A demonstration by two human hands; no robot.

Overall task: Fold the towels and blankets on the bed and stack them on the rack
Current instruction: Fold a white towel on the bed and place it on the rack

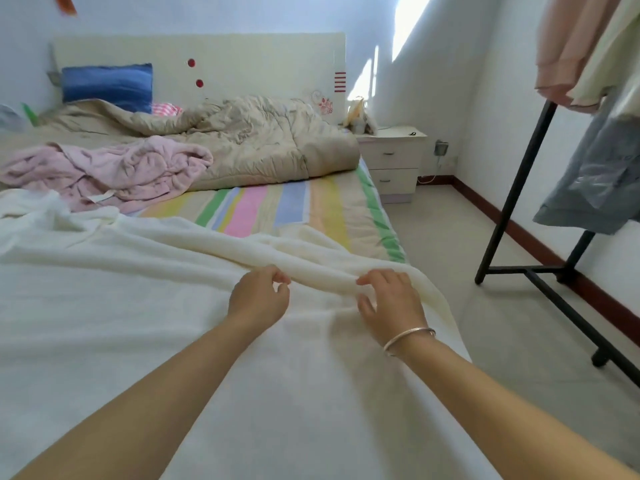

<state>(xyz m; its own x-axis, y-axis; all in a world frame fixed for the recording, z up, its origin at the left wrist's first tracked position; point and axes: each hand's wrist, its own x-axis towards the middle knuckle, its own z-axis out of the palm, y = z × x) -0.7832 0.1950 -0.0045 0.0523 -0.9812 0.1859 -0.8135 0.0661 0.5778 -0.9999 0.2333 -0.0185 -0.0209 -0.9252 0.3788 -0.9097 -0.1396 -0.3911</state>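
Blanket (138, 289) on bed (311, 209), fold in left hand (258, 301) and right hand (389, 301).

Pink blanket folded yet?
No, the pink blanket lies crumpled in a heap on the bed.

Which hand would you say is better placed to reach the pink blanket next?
The left hand, probably: the pink blanket lies on its side; the right hand grips the white blanket by the opposite edge.
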